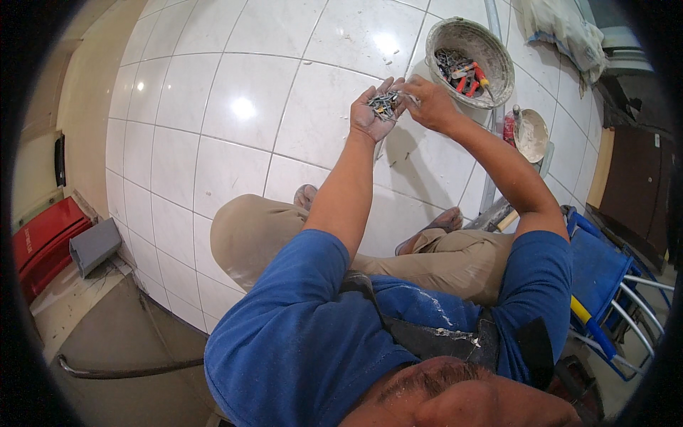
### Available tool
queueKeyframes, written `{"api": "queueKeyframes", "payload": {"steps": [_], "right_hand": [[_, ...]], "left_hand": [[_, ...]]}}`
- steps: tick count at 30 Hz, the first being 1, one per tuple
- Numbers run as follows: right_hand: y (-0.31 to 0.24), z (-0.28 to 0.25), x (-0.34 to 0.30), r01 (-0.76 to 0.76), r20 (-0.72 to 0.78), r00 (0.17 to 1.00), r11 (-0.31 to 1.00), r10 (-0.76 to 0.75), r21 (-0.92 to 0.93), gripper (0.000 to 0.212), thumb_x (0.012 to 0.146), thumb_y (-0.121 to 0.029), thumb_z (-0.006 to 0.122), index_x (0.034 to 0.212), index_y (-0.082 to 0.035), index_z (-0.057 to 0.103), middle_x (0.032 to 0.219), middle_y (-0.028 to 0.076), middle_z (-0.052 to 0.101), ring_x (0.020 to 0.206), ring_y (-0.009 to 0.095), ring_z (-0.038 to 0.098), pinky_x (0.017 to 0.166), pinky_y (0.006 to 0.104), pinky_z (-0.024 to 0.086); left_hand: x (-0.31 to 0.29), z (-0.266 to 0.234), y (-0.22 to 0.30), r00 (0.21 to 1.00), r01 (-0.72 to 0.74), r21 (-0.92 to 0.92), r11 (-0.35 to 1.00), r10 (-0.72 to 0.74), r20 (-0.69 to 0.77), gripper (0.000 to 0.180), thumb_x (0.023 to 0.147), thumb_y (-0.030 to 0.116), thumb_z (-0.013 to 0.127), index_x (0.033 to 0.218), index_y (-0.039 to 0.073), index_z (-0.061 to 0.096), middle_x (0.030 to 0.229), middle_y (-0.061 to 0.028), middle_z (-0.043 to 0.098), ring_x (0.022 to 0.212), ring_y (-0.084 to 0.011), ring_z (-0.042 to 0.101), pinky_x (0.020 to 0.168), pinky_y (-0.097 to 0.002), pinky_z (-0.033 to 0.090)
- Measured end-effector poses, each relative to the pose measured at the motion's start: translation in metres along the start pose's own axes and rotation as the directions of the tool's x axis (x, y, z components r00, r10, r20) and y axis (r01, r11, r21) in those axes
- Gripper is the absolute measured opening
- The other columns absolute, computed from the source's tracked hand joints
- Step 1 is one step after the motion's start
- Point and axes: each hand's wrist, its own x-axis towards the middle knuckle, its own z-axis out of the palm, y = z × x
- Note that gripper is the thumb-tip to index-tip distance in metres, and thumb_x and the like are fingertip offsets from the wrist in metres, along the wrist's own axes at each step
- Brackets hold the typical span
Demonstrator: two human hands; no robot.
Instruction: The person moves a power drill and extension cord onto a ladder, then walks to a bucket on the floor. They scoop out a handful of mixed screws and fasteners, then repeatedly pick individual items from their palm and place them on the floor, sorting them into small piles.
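Note:
My left hand (370,128) is held palm up above the tiled floor, cupping a pile of small grey screws or wall plugs (384,105), with a few yellowish pieces among them. Beside that palm, my right hand (428,104) has its fingers bent together at the pile's edge; whatever is between the fingertips is blurred. Just beyond the right hand stands a plaster-smeared bucket (496,44). Inside it are red-handled pliers (471,84), a red-and-yellow handled tool (482,75) and many small dark metal pieces.
A shallow plaster-coated bowl (533,135) lies right of the bucket, near a long metal bar (491,181). Plastic sheeting (565,35) is at the far right. A blue folding chair (601,274) stands to my right; a grey box (97,248) and red case (53,245) are left.

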Motion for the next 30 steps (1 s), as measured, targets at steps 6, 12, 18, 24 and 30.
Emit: {"api": "queueKeyframes", "payload": {"steps": [6,12,18,24,30], "right_hand": [[-0.011,0.010,0.004,0.194,0.055,0.979,0.981,-0.194,0.008,0.016,0.087,-0.017,0.064,0.100,-0.011,0.072,0.097,0.010,0.063,0.091,0.031,0.065,0.078,0.0431,0.053],[-0.013,0.015,0.013,0.136,0.195,0.974,0.985,-0.113,-0.108,0.011,0.083,-0.015,0.062,0.088,-0.009,0.069,0.095,0.012,0.062,0.091,0.033,0.064,0.077,0.0462,0.052],[-0.022,0.013,0.018,0.064,0.339,0.940,0.962,0.031,-0.266,0.010,0.079,-0.011,0.063,0.083,-0.007,0.070,0.099,0.017,0.064,0.094,0.036,0.064,0.081,0.0472,0.053],[-0.023,0.016,0.019,0.078,0.332,0.943,0.963,0.013,-0.258,0.012,0.077,-0.010,0.064,0.086,-0.004,0.070,0.100,0.019,0.064,0.095,0.038,0.065,0.082,0.0488,0.053],[-0.016,0.020,0.016,0.046,0.299,0.954,0.980,0.014,-0.193,0.018,0.078,-0.016,0.064,0.089,-0.002,0.068,0.097,0.019,0.065,0.093,0.038,0.065,0.081,0.0488,0.052]], "left_hand": [[0.000,0.000,-0.003,0.996,0.079,0.031,0.996,-0.080,0.033,0.053,0.101,0.030,0.031,0.140,-0.002,0.046,0.138,-0.0192,0.054,0.120,-0.0302,0.056,0.102,-0.0427,0.046],[-0.003,0.012,-0.010,0.995,0.095,0.138,0.986,-0.090,-0.044,0.051,0.100,0.028,0.033,0.136,-0.003,0.050,0.140,-0.0192,0.054,0.129,-0.0330,0.051,0.114,-0.0462,0.036],[0.001,0.006,-0.012,0.995,0.087,0.148,0.985,-0.078,-0.063,0.052,0.100,0.029,0.033,0.138,-0.003,0.049,0.144,-0.0196,0.051,0.133,-0.0324,0.049,0.116,-0.0459,0.033],[-0.002,0.010,-0.013,0.996,0.078,0.118,0.990,-0.071,-0.059,0.053,0.100,0.029,0.032,0.138,-0.004,0.048,0.144,-0.0204,0.051,0.133,-0.0328,0.048,0.116,-0.0460,0.033],[-0.004,0.009,-0.014,0.996,0.090,0.109,0.990,-0.092,0.010,0.053,0.100,0.029,0.033,0.139,-0.004,0.047,0.146,-0.0213,0.048,0.135,-0.0340,0.046,0.116,-0.0477,0.032]]}}
